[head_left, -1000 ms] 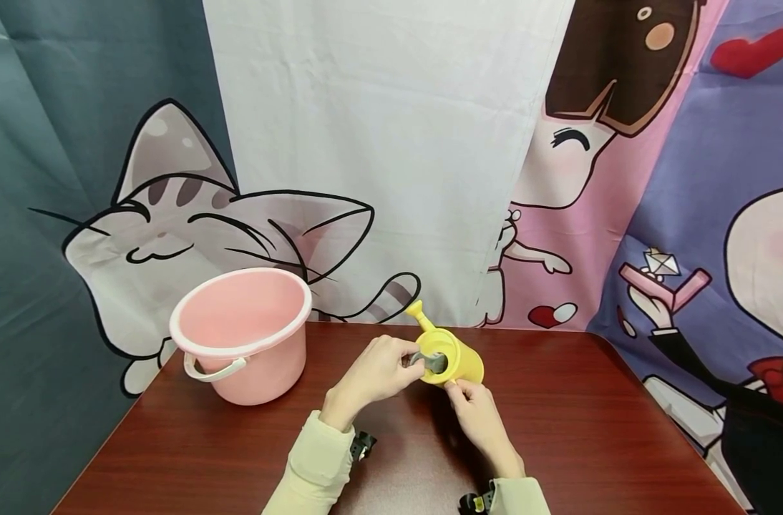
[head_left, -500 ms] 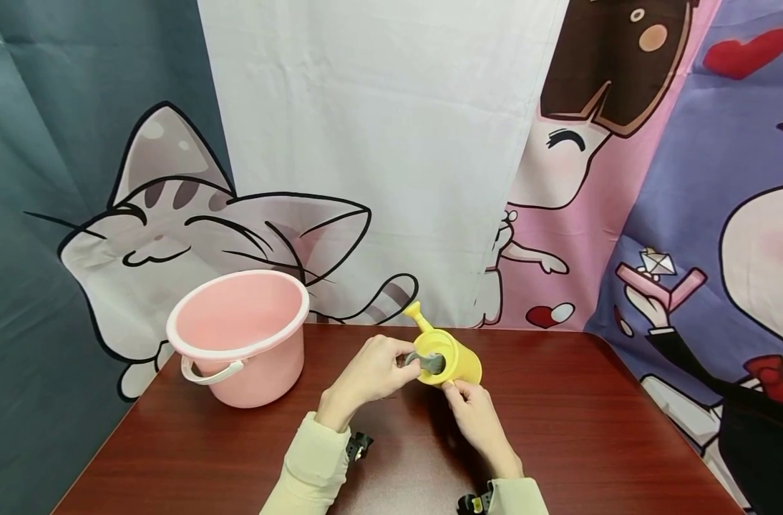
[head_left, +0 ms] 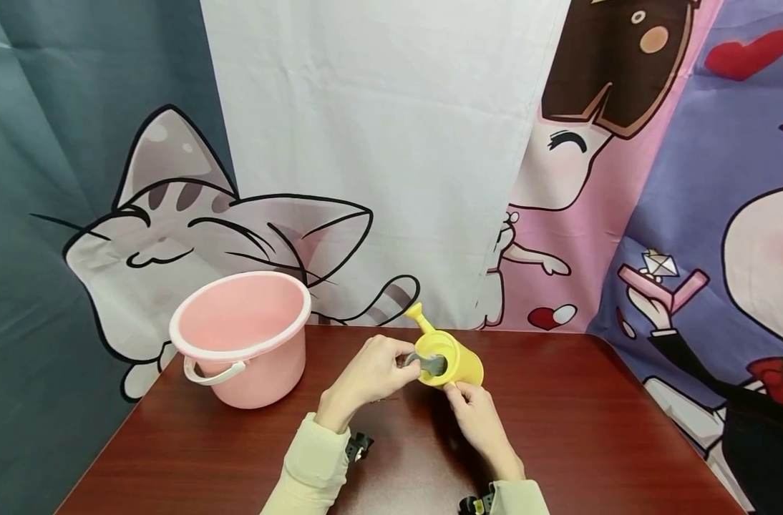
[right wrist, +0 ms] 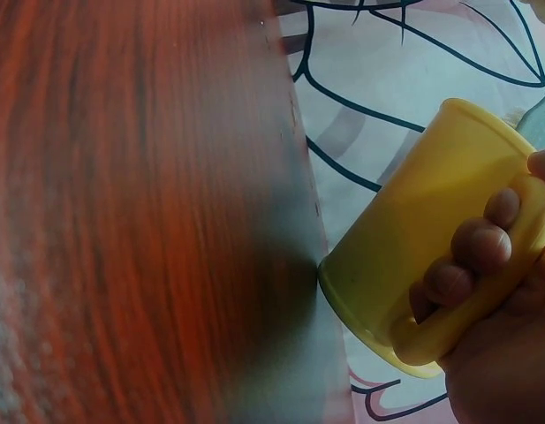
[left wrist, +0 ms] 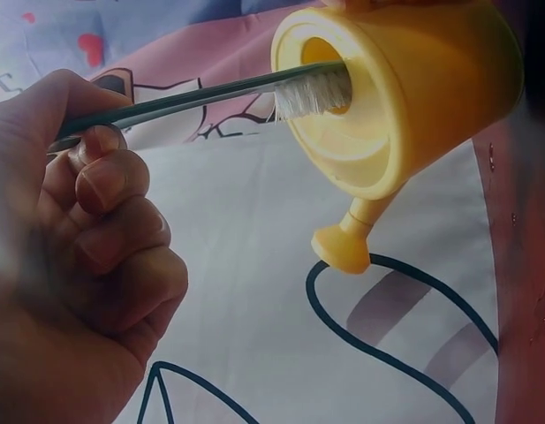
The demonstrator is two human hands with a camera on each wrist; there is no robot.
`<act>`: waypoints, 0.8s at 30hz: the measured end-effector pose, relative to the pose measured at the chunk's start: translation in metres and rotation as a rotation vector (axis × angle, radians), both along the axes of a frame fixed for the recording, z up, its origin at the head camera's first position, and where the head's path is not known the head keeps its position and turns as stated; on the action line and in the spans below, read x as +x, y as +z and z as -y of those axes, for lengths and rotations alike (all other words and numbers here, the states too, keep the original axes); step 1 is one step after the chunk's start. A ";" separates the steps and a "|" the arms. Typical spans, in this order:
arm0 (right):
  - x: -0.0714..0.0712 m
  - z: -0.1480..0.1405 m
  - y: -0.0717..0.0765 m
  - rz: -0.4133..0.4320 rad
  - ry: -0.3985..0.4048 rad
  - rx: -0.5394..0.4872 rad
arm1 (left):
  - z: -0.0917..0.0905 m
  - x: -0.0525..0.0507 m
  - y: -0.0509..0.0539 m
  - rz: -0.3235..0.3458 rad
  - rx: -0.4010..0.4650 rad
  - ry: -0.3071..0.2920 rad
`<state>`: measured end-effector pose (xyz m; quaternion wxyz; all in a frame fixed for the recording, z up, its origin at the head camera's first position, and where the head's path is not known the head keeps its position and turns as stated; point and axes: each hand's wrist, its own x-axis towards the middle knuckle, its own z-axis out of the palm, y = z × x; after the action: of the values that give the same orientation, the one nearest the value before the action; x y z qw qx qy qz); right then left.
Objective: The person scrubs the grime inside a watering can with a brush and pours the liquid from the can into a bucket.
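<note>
A small yellow watering can (head_left: 467, 366) is tipped on its side above the table, its opening facing left and its spout pointing to the back. My right hand (head_left: 480, 422) grips its handle (right wrist: 484, 309), with the fingers curled through the loop in the right wrist view. My left hand (head_left: 372, 375) pinches the handle of a grey-green scrub brush (left wrist: 201, 95) between thumb and fingers. White bristles (left wrist: 312, 95) point downward at the brush's head, which is partly inside the can's opening. The brush's far tip is hidden within the can.
On the left of the table stands a pink bucket (head_left: 256, 372) with a white handle (head_left: 214, 373) hanging at its front. The brown wooden table (head_left: 578, 415) ends at a printed cloth backdrop (head_left: 391, 143). Each wrist carries a small black camera (head_left: 359, 447).
The brush head has shifted very slightly at the can's opening, a little to the left compared with a second ago. Both hands keep their holds, and the bucket stays put.
</note>
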<state>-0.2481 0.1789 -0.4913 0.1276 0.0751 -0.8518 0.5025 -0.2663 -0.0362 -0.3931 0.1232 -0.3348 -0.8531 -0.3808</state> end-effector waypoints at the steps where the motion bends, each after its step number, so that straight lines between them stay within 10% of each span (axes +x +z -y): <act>1: 0.000 0.000 0.000 0.000 0.003 -0.001 | 0.000 0.000 0.000 0.003 0.003 0.000; 24: 0.000 0.000 0.000 -0.017 0.007 -0.018 | 0.008 -0.001 0.003 0.011 0.043 0.011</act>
<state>-0.2476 0.1785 -0.4910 0.1339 0.0811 -0.8458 0.5099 -0.2674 -0.0447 -0.3898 0.1276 -0.3253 -0.8471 -0.4003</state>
